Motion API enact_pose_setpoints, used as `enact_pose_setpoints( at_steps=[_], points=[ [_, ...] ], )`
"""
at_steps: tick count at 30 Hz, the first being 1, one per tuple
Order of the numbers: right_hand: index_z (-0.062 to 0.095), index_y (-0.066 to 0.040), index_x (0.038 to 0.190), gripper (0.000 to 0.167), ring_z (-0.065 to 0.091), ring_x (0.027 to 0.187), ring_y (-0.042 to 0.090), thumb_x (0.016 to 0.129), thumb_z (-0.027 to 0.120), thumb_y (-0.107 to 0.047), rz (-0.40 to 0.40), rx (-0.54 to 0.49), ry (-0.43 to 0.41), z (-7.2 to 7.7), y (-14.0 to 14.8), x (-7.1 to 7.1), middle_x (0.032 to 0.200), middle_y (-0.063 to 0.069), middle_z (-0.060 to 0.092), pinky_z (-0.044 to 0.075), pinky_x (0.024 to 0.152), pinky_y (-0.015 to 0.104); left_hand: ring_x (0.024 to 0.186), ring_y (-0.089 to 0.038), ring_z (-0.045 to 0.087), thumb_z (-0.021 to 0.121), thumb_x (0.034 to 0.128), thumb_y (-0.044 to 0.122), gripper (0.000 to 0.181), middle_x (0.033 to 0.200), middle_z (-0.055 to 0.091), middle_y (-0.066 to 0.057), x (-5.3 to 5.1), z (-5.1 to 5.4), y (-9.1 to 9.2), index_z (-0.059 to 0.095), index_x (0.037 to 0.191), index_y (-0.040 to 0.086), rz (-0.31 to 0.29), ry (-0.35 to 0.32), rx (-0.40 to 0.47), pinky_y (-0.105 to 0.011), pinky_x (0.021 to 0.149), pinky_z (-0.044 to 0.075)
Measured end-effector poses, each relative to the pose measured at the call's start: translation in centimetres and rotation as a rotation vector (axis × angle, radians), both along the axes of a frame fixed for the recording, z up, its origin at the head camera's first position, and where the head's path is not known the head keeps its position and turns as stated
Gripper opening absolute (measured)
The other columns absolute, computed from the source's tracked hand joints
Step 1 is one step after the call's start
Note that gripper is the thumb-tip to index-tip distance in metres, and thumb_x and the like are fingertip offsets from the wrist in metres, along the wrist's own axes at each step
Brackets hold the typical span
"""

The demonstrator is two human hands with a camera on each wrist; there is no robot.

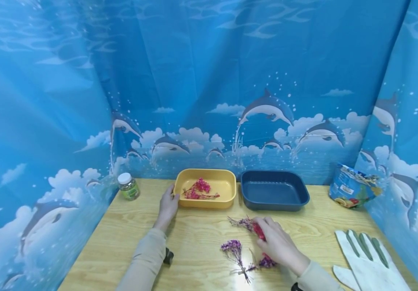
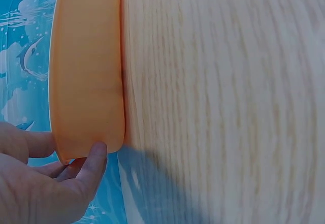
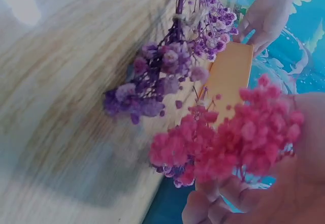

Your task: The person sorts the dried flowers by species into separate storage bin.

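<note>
My left hand (image 1: 168, 205) grips the left end of a yellow tray (image 1: 209, 204), thumb on its rim and fingers against its outer wall in the left wrist view. Pink dried flowers (image 1: 200, 186) lie inside this tray. Toward the front right of the table, my right hand (image 1: 276, 242) holds a sprig of pink dried flowers (image 3: 223, 137) with curled fingers, partly hidden behind the blooms. Beside it on the wood lie purple dried flowers (image 1: 232, 247), their stems tied together. More purple blooms (image 1: 267, 262) show below the right hand.
A dark blue tray (image 1: 276, 192) stands right of the yellow one. A lidded jar (image 1: 128, 186) is at the far left. On the right are a blue printed bag (image 1: 352, 188) and a white glove (image 1: 370, 262). A dolphin-print curtain (image 1: 209, 101) backs the wooden table (image 1: 194, 246).
</note>
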State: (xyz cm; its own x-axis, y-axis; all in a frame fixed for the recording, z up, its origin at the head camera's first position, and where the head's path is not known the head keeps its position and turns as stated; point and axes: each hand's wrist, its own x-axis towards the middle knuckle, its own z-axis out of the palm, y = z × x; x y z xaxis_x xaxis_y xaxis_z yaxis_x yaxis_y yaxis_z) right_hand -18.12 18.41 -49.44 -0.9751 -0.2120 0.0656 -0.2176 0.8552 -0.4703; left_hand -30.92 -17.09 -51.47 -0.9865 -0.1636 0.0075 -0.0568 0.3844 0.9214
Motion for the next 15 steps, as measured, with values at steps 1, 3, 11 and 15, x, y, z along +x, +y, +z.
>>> enact_pose_setpoints(
  at_steps=[1, 3, 11, 15],
  points=[
    [0.056, -0.011, 0.148, 0.068, 0.064, 0.114, 0.031, 0.083, 0.079, -0.007, -0.001, 0.003, -0.006, -0.05, 0.02, 0.01, 0.133, 0.013, 0.064, 0.064, 0.084, 0.052, 0.151, -0.049, 0.041, 0.046, 0.1089, 0.006, 0.056, 0.166, 0.036, -0.030, 0.01, 0.00, -0.01, 0.030, 0.161, -0.007, -0.001, -0.005, 0.003, -0.059, 0.127, 0.037],
    [0.053, -0.009, 0.151, 0.074, 0.063, 0.118, 0.034, 0.082, 0.081, -0.008, 0.005, 0.004, -0.012, -0.13, 0.08, -0.01, 0.137, 0.016, 0.062, 0.063, 0.090, 0.054, 0.152, -0.048, 0.041, 0.046, 0.1092, 0.007, 0.056, 0.166, 0.036, -0.029, 0.03, 0.00, -0.02, 0.030, 0.162, -0.006, -0.002, -0.010, 0.007, -0.058, 0.127, 0.037],
    [0.051, -0.004, 0.150, 0.076, 0.062, 0.125, 0.034, 0.081, 0.082, -0.011, 0.017, -0.062, -0.068, -0.25, 0.17, -0.29, 0.137, 0.015, 0.060, 0.059, 0.104, 0.055, 0.149, -0.049, 0.044, 0.047, 0.1092, 0.006, 0.056, 0.165, 0.038, -0.030, 0.06, -0.08, -0.06, 0.031, 0.161, -0.005, -0.008, 0.007, 0.008, -0.059, 0.124, 0.040],
    [0.054, -0.006, 0.148, 0.070, 0.062, 0.127, 0.035, 0.082, 0.079, -0.009, 0.015, -0.175, -0.118, -0.21, 0.27, -0.65, 0.139, 0.014, 0.062, 0.056, 0.108, 0.059, 0.149, -0.049, 0.043, 0.045, 0.1099, 0.008, 0.056, 0.166, 0.036, -0.030, 0.16, -0.04, -0.12, 0.029, 0.162, -0.005, -0.017, -0.008, 0.002, -0.059, 0.124, 0.041]
  ],
)
